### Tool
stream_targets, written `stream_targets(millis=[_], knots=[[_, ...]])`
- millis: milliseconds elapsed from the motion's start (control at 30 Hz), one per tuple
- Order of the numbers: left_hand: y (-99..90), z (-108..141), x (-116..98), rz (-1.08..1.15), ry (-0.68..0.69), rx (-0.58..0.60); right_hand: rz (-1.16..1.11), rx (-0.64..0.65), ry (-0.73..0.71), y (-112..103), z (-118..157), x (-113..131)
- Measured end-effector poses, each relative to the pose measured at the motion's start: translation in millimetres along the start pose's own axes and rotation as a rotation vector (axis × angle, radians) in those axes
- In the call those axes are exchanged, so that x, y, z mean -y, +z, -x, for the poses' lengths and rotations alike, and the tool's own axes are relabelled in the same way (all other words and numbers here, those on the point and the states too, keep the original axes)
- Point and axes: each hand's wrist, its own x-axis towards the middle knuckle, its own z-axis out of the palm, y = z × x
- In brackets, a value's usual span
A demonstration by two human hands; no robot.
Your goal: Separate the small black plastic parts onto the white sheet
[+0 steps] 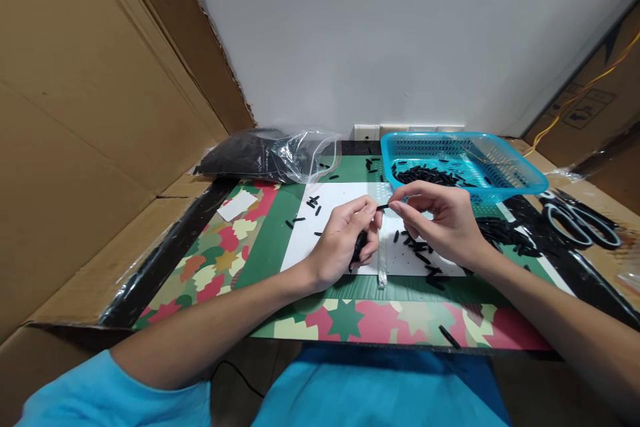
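Between the fingertips of both hands, over the white sheet (pixel 300 250), is one small black stick-like piece (pixel 383 207). My left hand (pixel 350 233) pinches its left end, and several more black pieces (pixel 359 247) are bunched under its curled fingers. At the right end, my right hand (pixel 440 217) closes thumb and index finger on the same piece. Loose black pieces (pixel 420 250) lie on the sheet below my right hand, with others (pixel 313 202) to the left. Under the hands runs a narrow clear strip (pixel 383 273).
A blue plastic basket (pixel 530 180) at the back right holds many black pieces. Scissors (pixel 575 220) lie right of a black heap (pixel 507 237). A clear bag (pixel 265 155) of dark contents sits back left. Cardboard walls (pixel 90 80) flank the table; a white wall (pixel 375 33) stands behind.
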Motion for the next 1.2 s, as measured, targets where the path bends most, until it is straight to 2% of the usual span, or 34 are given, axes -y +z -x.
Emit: stream_targets(millis=[600,867,1200], knots=[[0.1,0.8,1.2,0.047,-0.044,-0.03,0.089,0.007,-0.049,-0.6,-1.1,1.4],[1.5,1.5,-0.2,0.058,-0.01,-0.029,0.07,0.015,-0.043,-1.0,-1.2,0.7],[0.4,1.9,-0.3,0.061,-0.036,-0.013,0.034,0.034,-0.035,-0.5,-1.9,-0.2]])
